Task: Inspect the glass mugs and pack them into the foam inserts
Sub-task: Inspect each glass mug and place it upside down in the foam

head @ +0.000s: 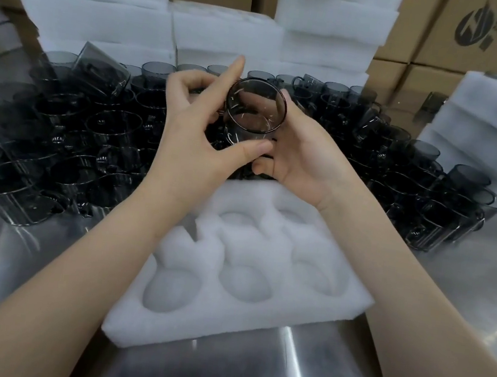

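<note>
A smoky grey glass mug (255, 109) is held up above the table with its open mouth tilted toward me. My right hand (298, 157) cups its underside and right wall. My left hand (194, 119) grips its left side, thumb across the lower wall, index finger raised past the rim. Below my hands lies a white foam insert (194, 316) with several round pockets, and I see no mug in any of them. Several more grey mugs (68, 138) crowd the table behind it, left and right.
Stacks of white foam sheets (225, 33) stand at the back and at the right (480, 123). Cardboard boxes (466, 33) rise behind them. The steel table (218, 375) runs to the near edge.
</note>
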